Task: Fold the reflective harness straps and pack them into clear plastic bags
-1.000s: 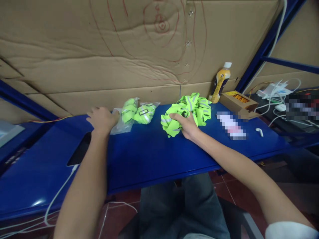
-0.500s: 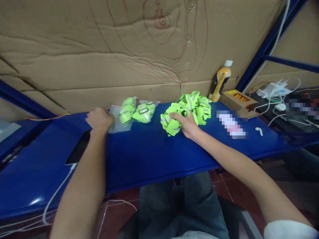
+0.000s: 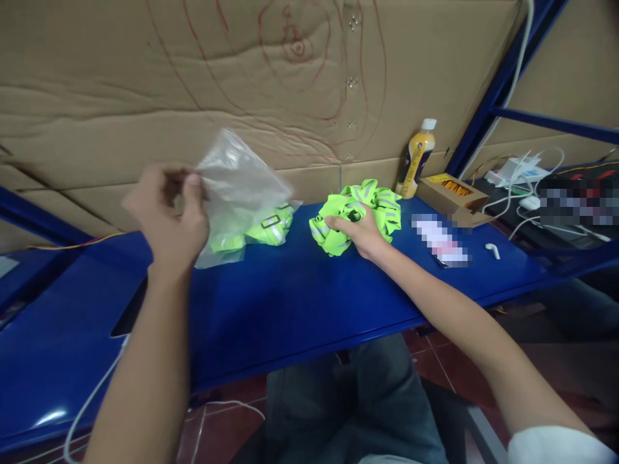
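Raised above the table, my left hand (image 3: 174,212) pinches a clear plastic bag (image 3: 244,174) by its left edge; the bag hangs out to the right, slightly blurred. Behind and below it lie bundles of neon-yellow reflective straps (image 3: 273,227) in clear wrapping, one with a black buckle, partly hidden by the bag. My right hand (image 3: 365,232) is closed round a loose, coiled bundle of neon-yellow reflective straps (image 3: 333,229) with grey stripes, which rests on the table. More of the same strapping (image 3: 387,203) is heaped just behind that hand.
On the blue table (image 3: 290,290), a juice bottle (image 3: 416,158) and an open cardboard box (image 3: 452,196) stand at the back right. A blurred-out flat item (image 3: 440,241) and a white earbud (image 3: 492,250) lie nearer. A dark phone (image 3: 129,312) with a white cable lies left.
My left hand has lifted the clear plastic bag from the table, up in front of the wrapped straps. My right hand stays on its bundle. The view has shifted slightly.
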`<state>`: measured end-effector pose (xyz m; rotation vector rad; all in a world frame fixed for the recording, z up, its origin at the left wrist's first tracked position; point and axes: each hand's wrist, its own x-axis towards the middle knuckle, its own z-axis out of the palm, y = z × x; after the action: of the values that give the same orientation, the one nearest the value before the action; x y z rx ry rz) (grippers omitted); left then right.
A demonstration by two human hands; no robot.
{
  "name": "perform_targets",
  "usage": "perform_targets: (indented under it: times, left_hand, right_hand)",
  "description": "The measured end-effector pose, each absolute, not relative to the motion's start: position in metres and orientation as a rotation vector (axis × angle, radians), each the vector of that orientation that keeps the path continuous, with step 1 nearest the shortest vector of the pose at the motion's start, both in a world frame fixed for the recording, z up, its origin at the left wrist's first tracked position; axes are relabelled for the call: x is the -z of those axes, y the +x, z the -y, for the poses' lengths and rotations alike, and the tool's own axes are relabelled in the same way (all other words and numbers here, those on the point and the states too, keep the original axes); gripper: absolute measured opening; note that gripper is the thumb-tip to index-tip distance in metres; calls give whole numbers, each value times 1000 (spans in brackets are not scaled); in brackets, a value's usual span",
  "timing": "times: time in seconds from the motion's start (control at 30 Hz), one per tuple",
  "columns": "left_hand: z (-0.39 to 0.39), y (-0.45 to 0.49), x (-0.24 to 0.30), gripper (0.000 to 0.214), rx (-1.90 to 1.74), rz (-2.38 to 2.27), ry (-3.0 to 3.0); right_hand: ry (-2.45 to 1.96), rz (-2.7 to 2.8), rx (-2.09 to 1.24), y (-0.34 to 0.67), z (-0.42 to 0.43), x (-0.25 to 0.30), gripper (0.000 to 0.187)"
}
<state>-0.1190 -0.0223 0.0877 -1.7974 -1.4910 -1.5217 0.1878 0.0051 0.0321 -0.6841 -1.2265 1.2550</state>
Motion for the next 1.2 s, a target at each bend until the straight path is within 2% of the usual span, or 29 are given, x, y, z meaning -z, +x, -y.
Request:
perform_targets:
  times: [0.07,0.13,0.23,0.3,0.37,0.43,0.5,0.57,0.67,0.77,0.83,0.93,1.07,1.13,1.2]
  left_hand:
    - [22,-109,-86,26,1507,1536,-2008]
    - [20,-100,-80,27,1257,1627,-2206]
    - [13,-89,-67,38,783,1673,-2317]
    - [12,-81,-60,49,680,1624,-2305]
    - [14,-73,-55,64,678,1512,-2379]
    - [20,-62,-48,90,675,1400,-2522]
    - [25,-51,-36,115,619,1374,-2596]
    - [28,-40,-22,129,516,1408,-2565]
    - [27,-32,-7,123,429,1455,-2497]
    - [26,-32,-13,105,547,1378,-2529]
    - [26,-34,-25,101,662,1275,-2581]
    - [29,-33,-38,111,753,1176,-2645]
    - [31,-25,-29,155,685,1199,-2681]
    - [31,-21,-17,155,587,1244,-2695]
    - [30,-19,-8,138,485,1291,-2724]
  right_hand:
    - [-705,1313,-1213,192,-9,-33,47]
    - [-743,1317,-1178,195,-12,-33,47]
    - [-807,1287,-1144,198,-17,-33,45]
    - [-852,1304,-1099,198,-18,-33,39]
    - [-878,1329,-1056,198,-18,-33,31]
    - [-887,1350,-1041,198,-16,-34,26]
    - [-894,1371,-1043,197,-13,-35,25]
    - [-900,1378,-1044,196,-10,-37,26]
    - [-919,1370,-1103,197,-8,-39,26]
    - [-927,1360,-1256,207,-11,-44,28]
    - [-881,1371,-1366,217,-14,-48,31]
    - [-706,1451,-1553,232,-16,-53,34]
    - [-520,1620,-1739,238,-15,-54,37]
    - [-496,1683,-1773,236,-15,-52,36]
    - [-490,1728,-1810,236,-18,-49,33]
